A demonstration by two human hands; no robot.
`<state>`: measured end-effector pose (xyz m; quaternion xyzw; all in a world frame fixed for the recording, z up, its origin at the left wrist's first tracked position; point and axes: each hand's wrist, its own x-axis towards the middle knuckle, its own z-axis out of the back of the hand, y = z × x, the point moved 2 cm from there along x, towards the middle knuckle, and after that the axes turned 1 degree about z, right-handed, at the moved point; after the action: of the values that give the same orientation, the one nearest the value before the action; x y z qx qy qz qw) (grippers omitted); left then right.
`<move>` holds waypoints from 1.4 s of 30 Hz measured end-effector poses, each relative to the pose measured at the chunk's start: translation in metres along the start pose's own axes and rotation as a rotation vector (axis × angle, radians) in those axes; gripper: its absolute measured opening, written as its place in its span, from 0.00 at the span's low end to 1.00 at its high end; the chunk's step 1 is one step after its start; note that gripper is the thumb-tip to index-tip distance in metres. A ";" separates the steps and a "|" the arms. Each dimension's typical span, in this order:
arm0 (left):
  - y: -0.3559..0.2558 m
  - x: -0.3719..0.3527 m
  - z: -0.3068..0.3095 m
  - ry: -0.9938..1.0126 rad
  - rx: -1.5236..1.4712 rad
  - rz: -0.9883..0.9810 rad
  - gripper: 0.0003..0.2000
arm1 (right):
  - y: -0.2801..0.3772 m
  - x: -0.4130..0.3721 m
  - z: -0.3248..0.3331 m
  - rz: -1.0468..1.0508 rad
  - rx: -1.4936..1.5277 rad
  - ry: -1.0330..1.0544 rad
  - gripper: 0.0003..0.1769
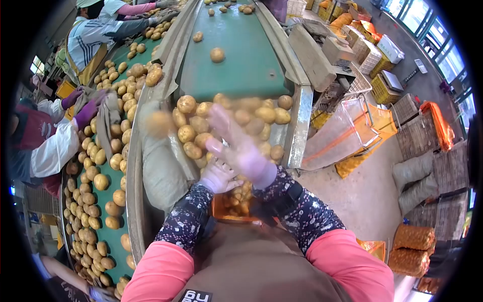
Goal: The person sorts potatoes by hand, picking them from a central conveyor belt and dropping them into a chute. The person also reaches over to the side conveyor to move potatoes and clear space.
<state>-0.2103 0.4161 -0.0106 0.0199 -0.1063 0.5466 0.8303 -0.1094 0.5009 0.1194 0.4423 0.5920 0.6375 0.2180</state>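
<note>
Potatoes (186, 134) lie heaped at the low end of a green conveyor belt (241, 60), right in front of me. My right hand (244, 151) is over the heap, blurred by motion, with its fingers stretched out and apart and nothing in them. Lower and to its left is my left hand (220, 176), palm down at the near edge of the potatoes with its fingers spread. A blurred potato (159, 124) appears off to the left, above a grey cloth-like bundle (162, 166). Below my hands, more potatoes (236, 201) show in an orange-edged opening (217, 209).
Metal side rails (302, 126) border the belt. Leftward runs another green belt (106, 189) covered with potatoes, where co-workers with gloved hands (86, 111) stand. On the right are a framed mesh sack (334, 133), stacked crates (450, 176) and filled orange net bags (410, 251).
</note>
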 end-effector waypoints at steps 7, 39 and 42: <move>0.005 0.000 -0.006 -0.177 -0.007 -0.082 0.28 | -0.076 0.040 0.094 -0.243 -1.130 -0.175 0.42; 0.007 0.006 0.003 -0.082 -0.030 0.048 0.30 | -0.078 -0.009 0.087 -0.615 1.444 0.311 0.25; 0.005 0.004 0.003 0.030 -0.066 -0.062 0.31 | -0.066 -0.013 0.087 -0.580 1.035 0.026 0.24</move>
<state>-0.2134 0.4217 -0.0076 -0.0123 -0.1109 0.5172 0.8485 -0.0475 0.5527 0.0448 0.3034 0.9252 0.1857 0.1323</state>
